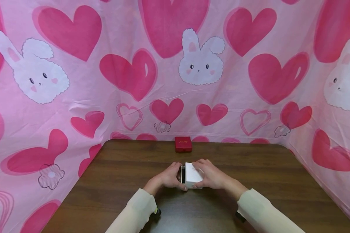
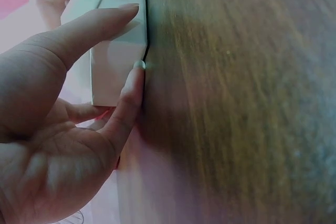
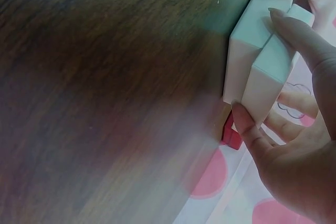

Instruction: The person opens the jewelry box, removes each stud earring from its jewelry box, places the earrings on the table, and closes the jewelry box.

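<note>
On the table in front of me sits a small white box. Its lid (image 1: 193,173) is askew, pushed to the right, so a dark strip of the inside shows at the left. My left hand (image 1: 171,176) grips the box base (image 2: 118,72) from the left, thumb on the near side and fingers toward the far side. From the right, my right hand (image 1: 211,174) holds the lid between thumb and fingers. The right wrist view shows the lid seated over the base (image 3: 245,51) with a step between them.
A red box (image 1: 183,144) with gold lettering stands at the far edge of the brown wooden table (image 1: 128,171), beyond the white box. Pink cloth (image 1: 166,81) with hearts and rabbits hangs behind the table and along both sides.
</note>
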The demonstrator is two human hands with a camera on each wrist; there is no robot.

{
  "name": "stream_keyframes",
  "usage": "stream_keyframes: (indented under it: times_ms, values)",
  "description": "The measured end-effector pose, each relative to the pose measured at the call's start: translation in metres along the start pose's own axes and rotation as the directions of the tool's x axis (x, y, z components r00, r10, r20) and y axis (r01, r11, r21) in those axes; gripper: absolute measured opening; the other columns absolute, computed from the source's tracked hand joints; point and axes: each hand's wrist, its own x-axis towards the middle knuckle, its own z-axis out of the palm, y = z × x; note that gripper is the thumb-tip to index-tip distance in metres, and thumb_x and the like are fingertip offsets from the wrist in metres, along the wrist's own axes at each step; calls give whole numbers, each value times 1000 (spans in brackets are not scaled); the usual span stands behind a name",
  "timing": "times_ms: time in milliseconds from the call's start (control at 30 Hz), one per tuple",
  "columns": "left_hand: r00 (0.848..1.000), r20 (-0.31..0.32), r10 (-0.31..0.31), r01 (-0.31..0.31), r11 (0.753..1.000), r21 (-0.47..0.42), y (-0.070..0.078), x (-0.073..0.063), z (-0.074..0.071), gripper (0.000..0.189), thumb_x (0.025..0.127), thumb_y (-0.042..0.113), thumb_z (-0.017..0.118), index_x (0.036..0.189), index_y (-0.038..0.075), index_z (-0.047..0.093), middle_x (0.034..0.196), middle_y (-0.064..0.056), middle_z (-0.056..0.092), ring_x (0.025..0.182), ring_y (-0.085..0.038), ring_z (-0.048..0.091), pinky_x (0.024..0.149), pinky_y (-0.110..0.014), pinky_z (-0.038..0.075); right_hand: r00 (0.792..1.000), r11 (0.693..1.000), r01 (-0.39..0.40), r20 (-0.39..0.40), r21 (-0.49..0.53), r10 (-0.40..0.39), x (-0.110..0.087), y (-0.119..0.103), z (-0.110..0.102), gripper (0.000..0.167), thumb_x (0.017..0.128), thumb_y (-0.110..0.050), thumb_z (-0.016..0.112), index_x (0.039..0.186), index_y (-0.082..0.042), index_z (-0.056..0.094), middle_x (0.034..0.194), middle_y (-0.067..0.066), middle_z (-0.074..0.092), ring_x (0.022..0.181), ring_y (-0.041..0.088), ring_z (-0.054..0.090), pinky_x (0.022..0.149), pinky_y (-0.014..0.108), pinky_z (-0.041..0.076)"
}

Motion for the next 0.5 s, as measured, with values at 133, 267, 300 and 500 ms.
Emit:
stream_keyframes:
  times_ms: [133,267,300,500]
  values:
    - [1000,-10,-7,7,1000,4,1,0,1,76,67,22,97,125,2,52,111,-5,49,94,-16,50,83,-29,46,1000,1000,1,1,6,-1,0,1,1,83,75,-36,91,141,-2,56,132,13,57,117,27,49,93,48,45]
    - [1000,-20,-12,12,1000,14,2,0,2,80,67,23,97,129,2,52,113,-4,49,95,-15,50,85,-30,47,1000,1000,-6,9,8,6,1,2,2,83,75,-36,91,142,-3,56,133,12,57,118,27,49,93,47,45]
    - [1000,-22,-7,7,1000,13,3,0,2,79,67,22,97,129,2,52,113,-5,50,94,-16,50,85,-30,47,1000,1000,-6,11,9,6,1,2,2,83,75,-36,91,142,-3,55,133,13,57,118,27,48,93,48,45]
    - [1000,-28,6,-7,1000,-10,4,-1,2,76,67,19,97,125,1,52,108,-5,50,90,-16,51,80,-29,46,1000,1000,-13,21,20,13,1,2,-1,83,75,-36,91,143,-2,55,134,13,56,118,28,48,93,49,45]
